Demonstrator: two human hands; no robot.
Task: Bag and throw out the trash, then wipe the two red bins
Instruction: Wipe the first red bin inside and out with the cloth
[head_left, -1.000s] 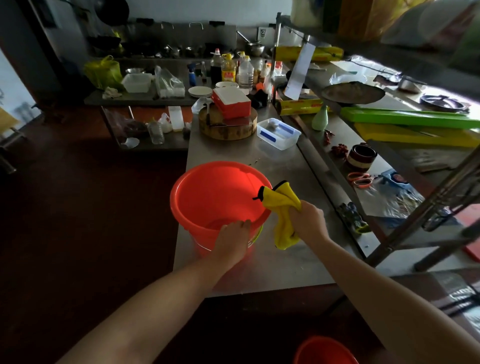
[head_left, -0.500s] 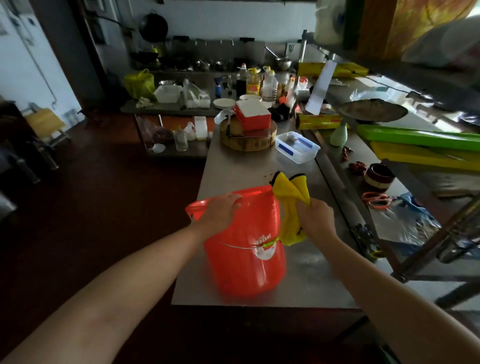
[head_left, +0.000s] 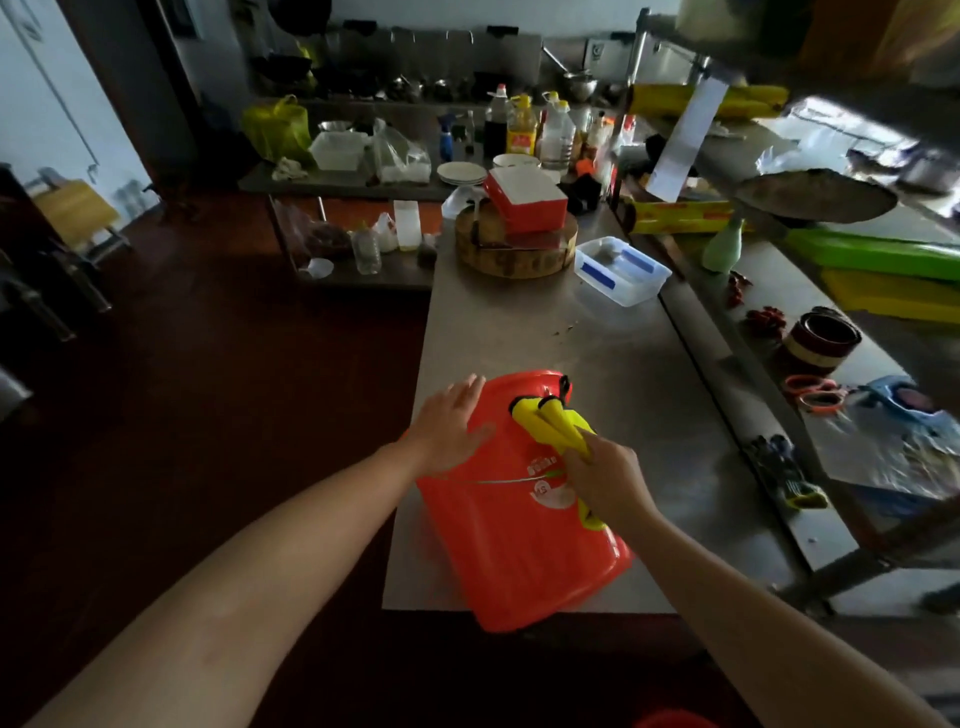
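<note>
- Left hand (head_left: 449, 426) lies flat on the red bin (head_left: 519, 545), fingers spread wide.
- Right hand (head_left: 605, 475) grips a bunched yellow cloth (head_left: 550, 426) against the bin's wall.
- Bin's tipped on its side at the table's (head_left: 597, 353) near edge, base hanging over.
- imo: brace hard with the left so it can't roll off, wipe long strokes, rotate.

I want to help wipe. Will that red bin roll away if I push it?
Probably: the red bin lies on its round side, base past the table edge. Likely light plastic, since one flat left hand steadies it.
</note>
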